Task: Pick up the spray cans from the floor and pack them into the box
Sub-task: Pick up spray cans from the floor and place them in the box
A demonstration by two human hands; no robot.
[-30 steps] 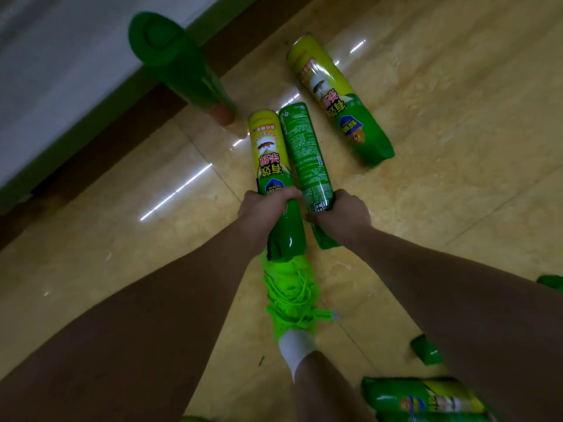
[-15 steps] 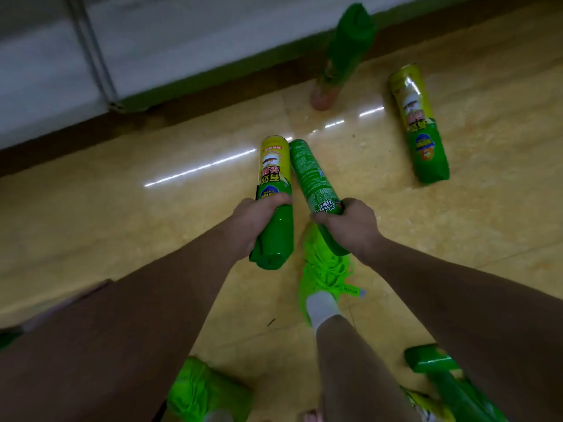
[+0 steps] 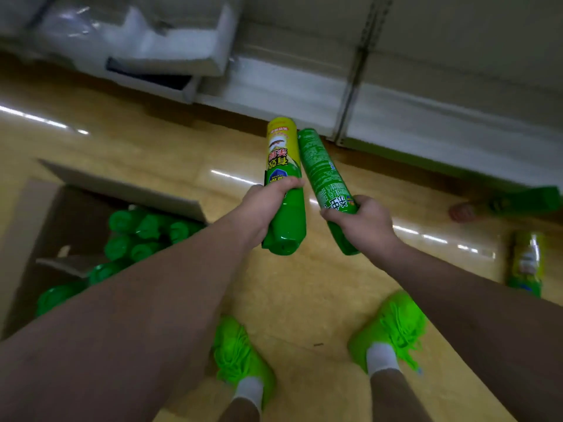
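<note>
Standing over: a glossy yellow-tan floor [image 3: 304, 287], seen from above, both bare forearms reaching forward.
Box: an open cardboard box [image 3: 33, 214] sat on the floor at the left, flaps spread, one flap [image 3: 122, 187] lying between its opening and the left hand.
Packed cans: green-capped spray cans [image 3: 137, 236] stood close together inside the box, caps up; the left forearm hid the nearer rows.
Left hand: the left hand [image 3: 265, 208] was curled round the yellow-and-green can [image 3: 281, 166], gripping it at the green lower part, cap end toward the person, yellow end pointing away.
Right hand: the right hand [image 3: 364, 222] was clamped on the green can [image 3: 320, 169], holding it near its cap end, the body slanting up and to the left.
Held cans: both were off the floor, to the right of the box; their far ends nearly met, whether they touched could not be told.
Hands: apart, with a gap between them.
Shoes: two bright green shoes, the left shoe [image 3: 240, 354] and right shoe [image 3: 393, 327], stood on the floor below the hands, white socks showing.
Shelving: pale shelving [image 3: 304, 86] ran along the far side of the floor, with a white carton [image 3: 170, 53] on it at upper left.
Floor cans: a green can [image 3: 515, 202] lay on its side at the far right, blurred, and a yellow-and-green can [image 3: 527, 263] lay nearer, just beside the right forearm, well apart from the box.
In the way: the box flap and the left forearm lay between the held cans and the box opening.
</note>
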